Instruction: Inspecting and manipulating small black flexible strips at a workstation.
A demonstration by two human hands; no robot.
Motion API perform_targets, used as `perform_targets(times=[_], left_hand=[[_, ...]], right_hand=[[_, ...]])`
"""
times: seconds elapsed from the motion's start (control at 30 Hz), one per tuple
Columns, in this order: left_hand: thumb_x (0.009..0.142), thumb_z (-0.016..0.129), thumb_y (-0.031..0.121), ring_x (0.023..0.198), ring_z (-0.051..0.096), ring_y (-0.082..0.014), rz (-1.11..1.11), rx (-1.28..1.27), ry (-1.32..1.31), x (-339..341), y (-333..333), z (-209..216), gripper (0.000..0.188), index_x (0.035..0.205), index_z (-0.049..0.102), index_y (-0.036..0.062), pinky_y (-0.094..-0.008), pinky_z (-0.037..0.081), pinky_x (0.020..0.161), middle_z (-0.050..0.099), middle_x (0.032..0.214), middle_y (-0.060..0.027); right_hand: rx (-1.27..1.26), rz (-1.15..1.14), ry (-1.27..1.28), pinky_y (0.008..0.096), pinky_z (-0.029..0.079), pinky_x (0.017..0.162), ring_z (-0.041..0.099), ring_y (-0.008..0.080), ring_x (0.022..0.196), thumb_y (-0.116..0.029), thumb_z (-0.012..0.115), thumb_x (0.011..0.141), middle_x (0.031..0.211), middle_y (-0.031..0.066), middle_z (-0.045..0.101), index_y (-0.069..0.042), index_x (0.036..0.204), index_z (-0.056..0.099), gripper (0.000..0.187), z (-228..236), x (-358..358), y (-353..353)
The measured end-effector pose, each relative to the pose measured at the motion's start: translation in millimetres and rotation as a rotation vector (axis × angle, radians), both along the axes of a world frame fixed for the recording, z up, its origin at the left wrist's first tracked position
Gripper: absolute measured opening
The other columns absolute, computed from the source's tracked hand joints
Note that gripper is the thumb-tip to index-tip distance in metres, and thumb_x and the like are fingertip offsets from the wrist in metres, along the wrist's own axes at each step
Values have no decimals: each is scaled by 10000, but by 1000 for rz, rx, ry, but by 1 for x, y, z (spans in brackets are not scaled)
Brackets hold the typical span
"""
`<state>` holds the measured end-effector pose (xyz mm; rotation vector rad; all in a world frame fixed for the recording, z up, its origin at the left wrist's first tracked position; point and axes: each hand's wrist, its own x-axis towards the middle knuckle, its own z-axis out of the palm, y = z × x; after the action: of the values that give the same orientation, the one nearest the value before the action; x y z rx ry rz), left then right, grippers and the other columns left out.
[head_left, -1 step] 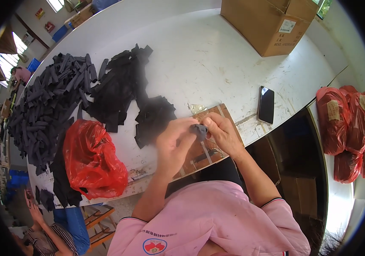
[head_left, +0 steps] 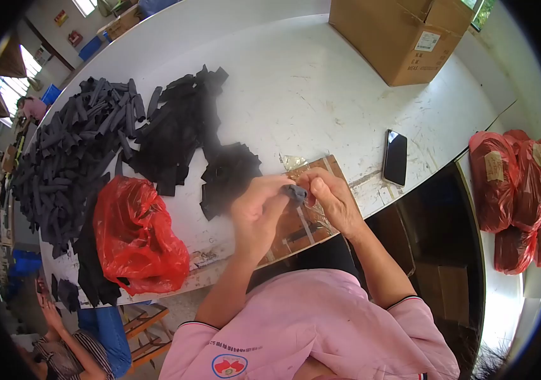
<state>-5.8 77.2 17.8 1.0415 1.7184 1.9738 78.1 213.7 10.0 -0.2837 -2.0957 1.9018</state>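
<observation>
My left hand point(head_left: 256, 215) pinches a small dark grey piece of fabric point(head_left: 295, 194) at the table's front edge. On its right side, the thumb and fingers of my right hand point(head_left: 335, 201) are curled close against the same piece; whether they grip it is hard to make out. Below both hands lies a brown board point(head_left: 330, 166) with pale strips of tape. Flat black fabric pieces point(head_left: 172, 142) are spread to the left, next to a large heap of rolled dark grey fabric pieces point(head_left: 71, 152).
A red plastic bag point(head_left: 137, 240) sits at the table's front left. Right of the board lies a black phone point(head_left: 395, 157). A cardboard box point(head_left: 390, 44) stands at the back, and red bags point(head_left: 498, 180) are at the far right. Another person's arms point(head_left: 61, 326) show at lower left.
The fingers of my right hand have shifted slightly around the fabric piece, with the thumb a little lower and farther right. My left hand stays nearly in place.
</observation>
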Motion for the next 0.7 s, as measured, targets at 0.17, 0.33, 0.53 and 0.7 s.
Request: perform_targets(times=[0.17, 0.33, 0.53, 0.7], left_hand=[[822, 523, 17, 842, 552, -177, 140, 402, -427, 11, 1, 9, 99, 896, 576, -23, -323, 408, 821, 594, 916, -147], [805, 562, 47, 873, 547, -192, 19, 283, -405, 4, 3, -28, 137, 923, 572, -20, -322, 424, 807, 594, 912, -137], [710, 674, 36, 755, 521, -96, -227, 26, -243, -1, 14, 20, 192, 875, 581, 4, -211, 431, 626, 573, 797, -68], [706, 659, 2, 683, 507, -51, -133, -257, -23, 1, 16, -18, 143, 811, 561, 4, -183, 403, 615, 572, 744, -14]], right_hand=[[1177, -45, 174, 325, 421, 506, 529, 237, 618, -284, 606, 740, 649, 83, 531, -64, 711, 542, 231, 45, -4, -7], [958, 11, 63, 350, 417, 476, 524, 253, 543, -272, 593, 756, 598, 80, 526, -59, 702, 545, 226, -6, -6, -3], [729, -61, 252, 362, 418, 485, 539, 280, 581, -215, 584, 764, 641, 107, 526, -54, 758, 564, 163, 4, 1, -5], [647, -55, 93, 398, 425, 517, 542, 335, 620, -177, 559, 756, 665, 138, 543, -53, 778, 550, 125, -51, 0, -10]])
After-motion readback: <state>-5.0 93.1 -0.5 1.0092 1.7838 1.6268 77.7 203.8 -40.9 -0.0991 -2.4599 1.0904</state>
